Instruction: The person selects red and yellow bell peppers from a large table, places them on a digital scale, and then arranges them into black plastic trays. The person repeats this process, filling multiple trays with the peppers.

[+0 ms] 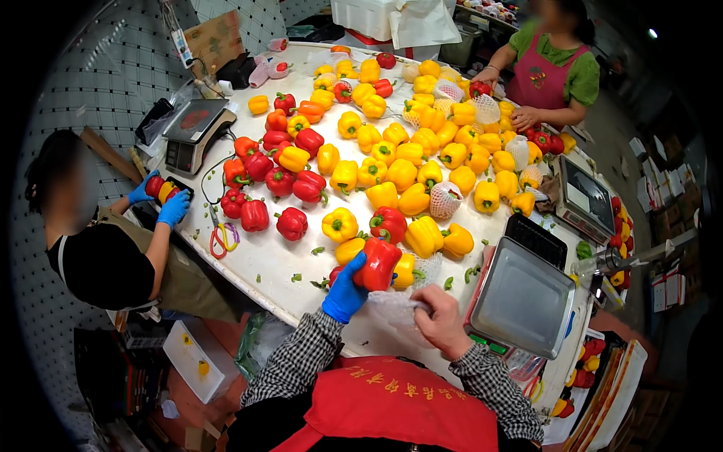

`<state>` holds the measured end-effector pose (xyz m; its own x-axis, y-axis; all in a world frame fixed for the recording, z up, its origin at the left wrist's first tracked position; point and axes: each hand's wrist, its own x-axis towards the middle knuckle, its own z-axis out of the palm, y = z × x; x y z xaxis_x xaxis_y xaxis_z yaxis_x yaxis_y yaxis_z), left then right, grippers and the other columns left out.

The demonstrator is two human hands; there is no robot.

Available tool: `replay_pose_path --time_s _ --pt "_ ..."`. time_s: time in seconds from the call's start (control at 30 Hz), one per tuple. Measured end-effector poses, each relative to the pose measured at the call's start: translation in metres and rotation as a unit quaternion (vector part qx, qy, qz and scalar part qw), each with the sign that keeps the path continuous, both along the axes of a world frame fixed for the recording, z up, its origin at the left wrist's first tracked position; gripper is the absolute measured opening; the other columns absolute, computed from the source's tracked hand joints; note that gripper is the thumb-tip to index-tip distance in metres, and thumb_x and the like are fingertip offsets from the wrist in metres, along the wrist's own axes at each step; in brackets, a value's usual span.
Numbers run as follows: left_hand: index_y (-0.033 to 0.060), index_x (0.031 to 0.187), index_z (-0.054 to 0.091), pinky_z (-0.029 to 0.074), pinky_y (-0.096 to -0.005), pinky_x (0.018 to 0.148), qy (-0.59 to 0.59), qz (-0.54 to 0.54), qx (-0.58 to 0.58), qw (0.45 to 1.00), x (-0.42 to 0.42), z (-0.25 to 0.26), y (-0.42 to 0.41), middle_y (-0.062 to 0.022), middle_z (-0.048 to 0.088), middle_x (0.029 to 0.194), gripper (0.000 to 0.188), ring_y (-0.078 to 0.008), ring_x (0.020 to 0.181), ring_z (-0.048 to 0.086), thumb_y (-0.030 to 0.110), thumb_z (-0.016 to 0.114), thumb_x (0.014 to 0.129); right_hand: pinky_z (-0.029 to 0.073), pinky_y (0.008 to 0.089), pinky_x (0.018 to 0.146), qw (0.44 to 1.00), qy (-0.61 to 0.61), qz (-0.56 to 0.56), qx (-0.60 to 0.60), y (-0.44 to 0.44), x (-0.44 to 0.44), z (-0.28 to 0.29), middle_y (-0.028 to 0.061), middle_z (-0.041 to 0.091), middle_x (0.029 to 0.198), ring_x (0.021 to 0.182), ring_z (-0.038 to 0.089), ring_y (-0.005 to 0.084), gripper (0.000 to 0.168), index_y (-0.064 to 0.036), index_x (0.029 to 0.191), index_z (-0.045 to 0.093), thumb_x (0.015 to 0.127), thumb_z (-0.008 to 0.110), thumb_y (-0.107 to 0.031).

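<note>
My left hand (345, 292), in a blue glove, grips a large red bell pepper (377, 264) above the near edge of the white table (294, 271). My bare right hand (443, 321) pinches a white foam net sleeve (398, 311), which hangs limp just below the pepper. The sleeve's far end lies close to the pepper; whether they touch I cannot tell. Just beyond my left hand lie another red bell pepper (388, 223) and several yellow bell peppers (423, 236). Green stem trimmings (449, 282) are scattered around.
A scale with a metal tray (525, 296) stands right of my right hand, a black tray (535, 240) behind it. Scissors (223, 237) lie at the left edge. Other scales (197, 133) (584, 195) stand farther off. One co-worker (113, 243) is at left, another (548, 73) at far right.
</note>
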<state>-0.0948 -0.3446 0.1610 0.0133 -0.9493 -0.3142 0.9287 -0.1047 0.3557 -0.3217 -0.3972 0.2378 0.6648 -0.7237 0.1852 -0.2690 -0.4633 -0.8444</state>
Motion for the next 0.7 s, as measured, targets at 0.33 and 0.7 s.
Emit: replay_pose_path --time_s 0.33,0.7 --pt "0.0049 0.150 0.042 0.042 -0.0435 0.116 0.015 -0.062 0.026 0.998 -0.030 -0.026 0.001 -0.0156 0.047 0.153 0.060 -0.0328 0.134 0.053 0.025 0.065 0.098 0.054 0.0419 0.069 0.979 0.038 0.123 -0.156 0.022 0.030 -0.002 0.0153 0.059 0.094 0.083 0.065 0.0363 0.025 -0.005 0.102 0.064 0.078 0.067 -0.001" --pt "0.0012 0.156 0.033 0.038 -0.0480 0.118 0.010 0.003 0.021 1.000 -0.009 -0.026 0.004 -0.0224 0.044 0.155 0.080 -0.0394 0.139 0.049 0.048 0.060 0.097 0.054 0.0424 0.088 0.982 0.168 0.086 0.014 -0.002 -0.025 -0.041 0.0207 0.055 0.125 0.104 0.064 0.0359 0.069 -0.007 0.146 0.049 0.086 0.076 -0.028"
